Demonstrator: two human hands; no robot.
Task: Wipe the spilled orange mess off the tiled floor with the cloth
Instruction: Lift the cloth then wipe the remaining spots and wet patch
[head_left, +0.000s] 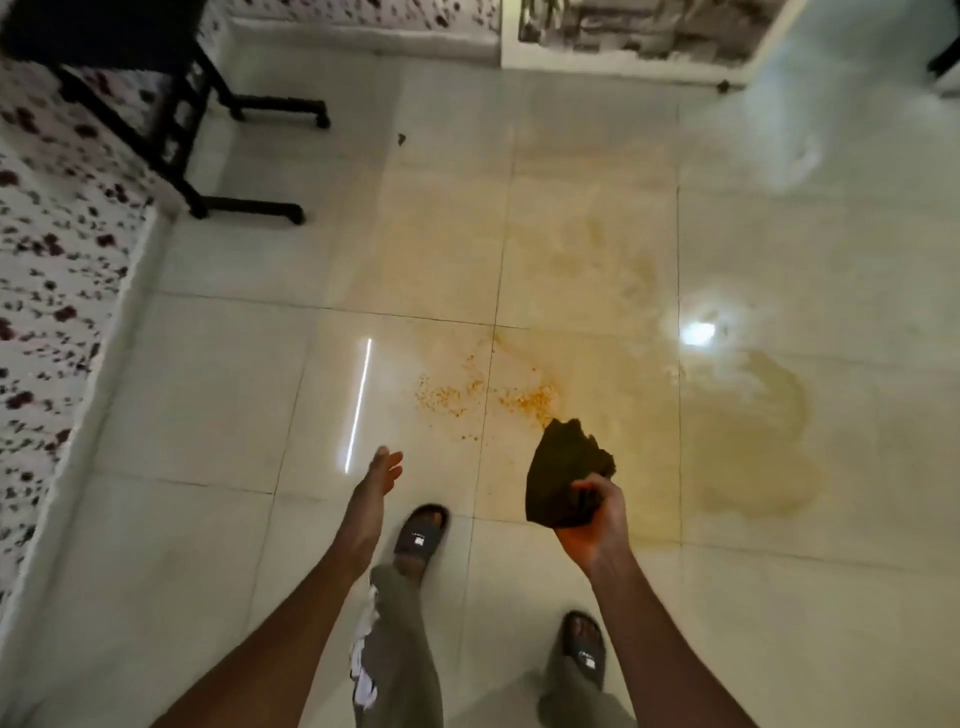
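Note:
Orange crumbs and grains (524, 397) lie scattered on the pale tiled floor (218, 395) just ahead of me. A thin yellowish wet puddle (753, 452) spreads to their right, and a faint orange smear (597, 249) stretches farther away. My right hand (589, 514) grips a bunched dark brown cloth (563, 473) in the air, its tip just over the near edge of the crumbs. My left hand (379, 478) is held out empty with straight fingers, above the floor to the left of the mess.
A black table frame with two feet (249, 208) stands at the upper left against a floral-patterned wall (57, 249). A small dark scrap (401, 138) lies on the floor beyond. My two feet in black slides (421, 535) stand just before the spill. A white doorframe (623, 57) is ahead.

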